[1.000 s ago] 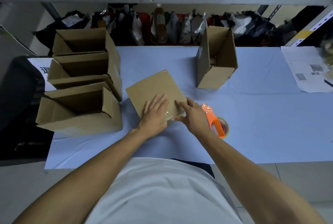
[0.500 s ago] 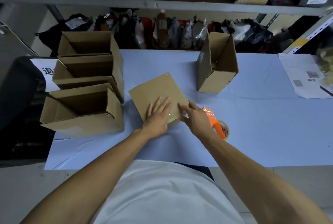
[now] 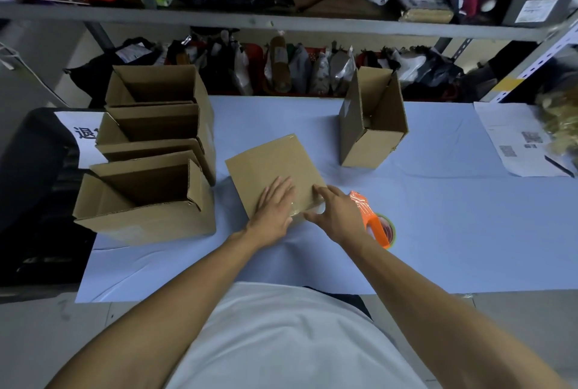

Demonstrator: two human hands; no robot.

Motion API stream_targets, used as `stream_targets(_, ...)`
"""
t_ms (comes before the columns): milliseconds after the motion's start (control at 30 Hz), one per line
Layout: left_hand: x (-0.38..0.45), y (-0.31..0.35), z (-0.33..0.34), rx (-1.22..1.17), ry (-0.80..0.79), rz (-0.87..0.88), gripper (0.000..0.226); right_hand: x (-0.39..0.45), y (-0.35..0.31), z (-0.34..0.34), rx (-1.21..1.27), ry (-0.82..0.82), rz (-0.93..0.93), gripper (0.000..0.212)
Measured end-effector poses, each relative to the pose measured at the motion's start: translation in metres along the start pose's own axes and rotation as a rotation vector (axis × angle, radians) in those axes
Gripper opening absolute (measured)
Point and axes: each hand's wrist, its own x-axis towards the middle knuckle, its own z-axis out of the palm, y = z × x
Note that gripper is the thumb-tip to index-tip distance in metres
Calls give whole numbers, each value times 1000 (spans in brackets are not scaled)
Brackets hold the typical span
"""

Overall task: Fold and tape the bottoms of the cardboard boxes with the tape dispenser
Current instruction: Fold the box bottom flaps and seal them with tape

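Note:
A brown cardboard box (image 3: 269, 163) stands bottom-up on the light blue table (image 3: 453, 216), its folded bottom facing me. My left hand (image 3: 275, 207) lies flat on the near part of that bottom, fingers straight, over a shiny strip of clear tape. My right hand (image 3: 336, 213) touches the box's near right corner with its fingers spread and its thumb along the near edge. The orange tape dispenser (image 3: 372, 221) lies on the table just right of my right hand, partly hidden by my wrist.
Three open boxes (image 3: 150, 151) are stacked in a row at the table's left. One more open box (image 3: 372, 119) lies on its side at the back centre. Printed papers (image 3: 519, 141) lie at the far right. Shelves of bags stand behind.
Both hands have shifted slightly along the box's near edge, the left hand sliding a little over the tape. The camera has tilted, so everything sits lower in view.

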Motion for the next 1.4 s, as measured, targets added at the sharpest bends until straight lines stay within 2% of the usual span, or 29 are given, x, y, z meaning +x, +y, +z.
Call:
stream_targets(167, 3, -5, -5, -105, -6, 26, 78, -2, -8, 9, -101, 29, 21, 65)
stream_targets(267, -4, -9, -4, -221, 139, -54, 77, 0, -6, 12, -142, 7, -3, 51)
stream_targets(367, -15, -13, 0, -187, 298, -163, 70, -1, -2, 11, -130, 8, -17, 42)
stream_targets(500, -21, -9, 4, -94, 334, -155, 69, -5, -3, 11, -146, 21, -12, 52)
stream_targets(667, -27, -8, 4, -206, 388, -127, 65, -4, -14, 17, -166, 59, 63, 64)
stream_targets(767, -29, -9, 6, -183, 382, -82, 39, -4, -14, 20, -195, 67, 38, 63)
stream_targets(833, -31, -8, 7, -162, 375, -67, 33, -3, -14, 20, -186, 73, 37, 62)
stream_targets(1100, -31, -10, 7, -84, 308, -106, 48, -1, -16, 20, -173, 67, 37, 58)
stream_targets(1300, -26, -8, 12, 154, 122, -190, 72, -2, -12, 20, -201, 76, 28, 58)
stream_targets(1400, -14, -5, 5, 124, 66, -223, 80, -7, -9, 20, -201, 100, 17, 59)
